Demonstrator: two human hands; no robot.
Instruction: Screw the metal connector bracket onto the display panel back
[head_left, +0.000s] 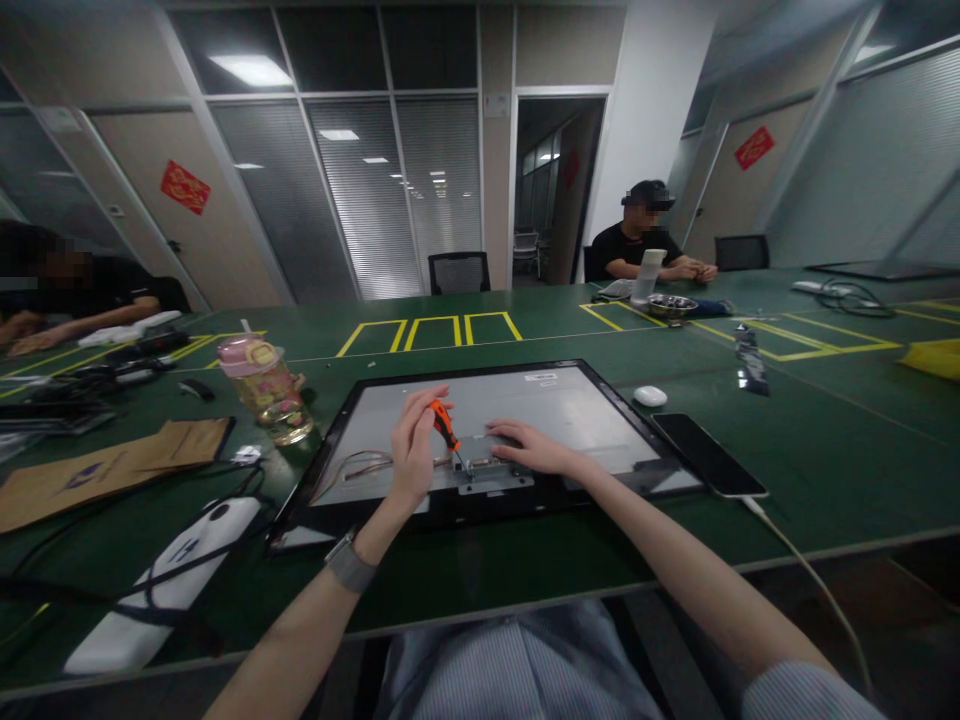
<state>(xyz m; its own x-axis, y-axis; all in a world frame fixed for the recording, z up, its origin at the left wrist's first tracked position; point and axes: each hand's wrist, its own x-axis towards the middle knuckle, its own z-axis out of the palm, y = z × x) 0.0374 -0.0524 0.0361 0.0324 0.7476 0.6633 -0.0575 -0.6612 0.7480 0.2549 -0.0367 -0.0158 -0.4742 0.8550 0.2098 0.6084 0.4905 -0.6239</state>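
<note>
Left fingers closed round orange-black screwdriver [444, 424], tip down at board [480, 462] on flat panel [480, 430]. Left hand [414, 448] raised; right hand [529, 447] laid beside board, fingers spread, grip unclear. Panel flat on green worktop [525, 575].

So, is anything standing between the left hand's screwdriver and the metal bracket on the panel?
Nothing visible does. The left hand holds the screwdriver, its shaft angling down to the metal bracket near the panel's near edge. The right hand lies off to the side. Whether the tip touches is too small to tell.
</note>
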